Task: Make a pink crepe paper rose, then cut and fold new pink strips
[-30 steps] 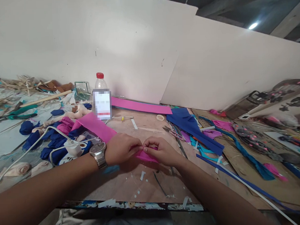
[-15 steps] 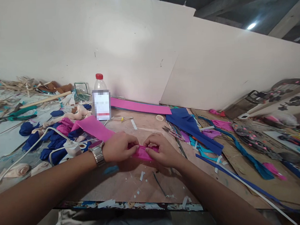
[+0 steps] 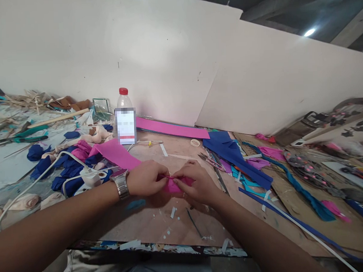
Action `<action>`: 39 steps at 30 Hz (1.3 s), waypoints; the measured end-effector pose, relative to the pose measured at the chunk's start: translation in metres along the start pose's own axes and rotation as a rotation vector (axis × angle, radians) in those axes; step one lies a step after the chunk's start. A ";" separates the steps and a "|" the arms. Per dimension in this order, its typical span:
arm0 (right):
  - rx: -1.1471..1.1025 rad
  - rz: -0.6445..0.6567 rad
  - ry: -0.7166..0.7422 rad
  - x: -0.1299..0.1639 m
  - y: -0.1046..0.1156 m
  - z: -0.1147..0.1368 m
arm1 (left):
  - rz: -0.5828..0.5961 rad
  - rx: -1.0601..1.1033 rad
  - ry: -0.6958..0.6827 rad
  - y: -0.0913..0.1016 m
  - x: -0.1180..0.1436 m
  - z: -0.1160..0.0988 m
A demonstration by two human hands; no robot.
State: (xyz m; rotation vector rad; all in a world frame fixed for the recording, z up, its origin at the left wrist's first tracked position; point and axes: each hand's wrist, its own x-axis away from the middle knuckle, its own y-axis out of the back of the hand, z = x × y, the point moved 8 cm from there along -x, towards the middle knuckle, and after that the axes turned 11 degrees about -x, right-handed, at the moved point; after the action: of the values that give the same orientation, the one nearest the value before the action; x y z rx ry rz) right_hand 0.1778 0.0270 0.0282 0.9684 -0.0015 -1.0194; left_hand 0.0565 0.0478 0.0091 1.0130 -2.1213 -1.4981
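Pink fabric strip [image 3: 174, 185] lies low over the plywood surface [image 3: 161, 226], pinched between both hands: left hand [image 3: 145, 177] grips one end, right hand [image 3: 198, 185] folds the other. Keeping fingertips close and the fold tight likely gives a neat crease.

No readable text anywhere; the label on the red-capped bottle [image 3: 125, 116] at the worktop's back is blurred out.
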 end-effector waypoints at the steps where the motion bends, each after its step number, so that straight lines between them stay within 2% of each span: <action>1: 0.009 -0.006 0.015 0.000 0.000 0.001 | 0.006 0.020 0.008 -0.001 0.000 0.001; 10: 0.110 -0.007 0.164 0.003 -0.001 0.012 | 0.048 0.123 0.035 -0.003 -0.001 0.003; 17: 0.180 -0.009 0.209 0.003 0.000 0.018 | 0.030 0.153 0.030 -0.001 -0.002 0.002; 25: 0.193 -0.046 0.205 0.003 0.002 0.020 | 0.048 0.205 0.077 -0.004 -0.003 0.006; 39: 0.193 -0.061 0.174 0.003 0.002 0.017 | -0.005 0.186 0.055 -0.002 -0.002 0.003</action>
State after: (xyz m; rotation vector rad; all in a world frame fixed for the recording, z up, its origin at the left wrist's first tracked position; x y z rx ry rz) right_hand 0.1737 0.0133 0.0385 1.2379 0.0758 -1.0005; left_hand 0.0562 0.0507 0.0067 1.1102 -2.2520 -1.2780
